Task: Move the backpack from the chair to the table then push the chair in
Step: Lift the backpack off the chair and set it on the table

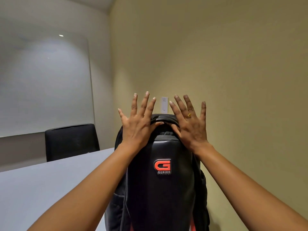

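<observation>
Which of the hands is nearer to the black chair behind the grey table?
Left. The left hand rests on the top left of the black backpack, on the side towards the black chair. The right hand is on the backpack's far side, further away.

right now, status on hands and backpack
Left hand and right hand open, fingers spread, thumbs on backpack top. Backpack upright at table edge. Nothing in the way.

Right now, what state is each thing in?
Backpack: upright, its base out of view.
Left hand: open, fingers spread, thumb touching the backpack's top.
Right hand: open, fingers spread, thumb on the backpack's top.
Chair: behind the table.
</observation>
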Demonstrator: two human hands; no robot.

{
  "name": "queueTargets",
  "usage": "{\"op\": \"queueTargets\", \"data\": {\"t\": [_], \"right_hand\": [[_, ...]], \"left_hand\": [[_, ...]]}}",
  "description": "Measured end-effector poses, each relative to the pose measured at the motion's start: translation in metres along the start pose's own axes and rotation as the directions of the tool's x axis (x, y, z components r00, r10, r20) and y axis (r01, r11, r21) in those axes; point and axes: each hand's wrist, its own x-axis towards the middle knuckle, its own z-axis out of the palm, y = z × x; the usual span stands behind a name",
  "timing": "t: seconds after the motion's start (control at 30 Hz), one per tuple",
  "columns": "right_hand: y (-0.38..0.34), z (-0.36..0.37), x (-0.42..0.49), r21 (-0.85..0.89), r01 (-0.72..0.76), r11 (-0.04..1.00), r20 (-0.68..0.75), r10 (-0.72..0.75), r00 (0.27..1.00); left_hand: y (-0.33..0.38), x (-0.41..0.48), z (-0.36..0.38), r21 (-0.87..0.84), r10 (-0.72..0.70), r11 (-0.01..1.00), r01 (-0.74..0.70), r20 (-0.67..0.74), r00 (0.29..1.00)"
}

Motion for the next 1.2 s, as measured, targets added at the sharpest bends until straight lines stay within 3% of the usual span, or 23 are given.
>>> {"op": "queueTargets", "data": {"t": [0.27, 0.4, 0.63, 0.7, 0.87, 1.2], "right_hand": [[-0.029, 0.127, 0.061, 0.152, 0.082, 0.985, -0.059, -0.074, 0.995], [-0.046, 0.186, 0.077, 0.248, 0.100, 0.964, -0.011, -0.101, 0.995], [-0.070, 0.216, 0.055, 0.457, -0.028, 0.889, 0.050, 0.006, 0.999], [-0.112, 0.282, 0.071, 0.616, -0.111, 0.780, 0.168, 0.007, 0.986], [-0.118, 0.288, 0.065, 0.817, -0.154, 0.556, 0.247, -0.096, 0.964], [-0.131, 0.304, 0.058, 0.787, -0.191, 0.586, 0.283, -0.069, 0.957]], "left_hand": [[-0.079, 0.042, 0.063, 0.152, -0.112, 0.982, 0.110, 0.006, 0.994], [-0.113, 0.051, 0.100, 0.189, -0.165, 0.968, 0.164, -0.006, 0.986], [-0.129, 0.032, 0.135, 0.122, -0.234, 0.967, 0.225, 0.061, 0.970], [-0.179, 0.033, 0.168, 0.146, -0.358, 0.929, 0.339, 0.133, 0.924], [-0.185, 0.018, 0.174, 0.102, -0.345, 0.938, 0.331, 0.196, 0.918], [-0.201, 0.008, 0.188, 0.096, -0.317, 0.947, 0.305, 0.160, 0.935]]}}
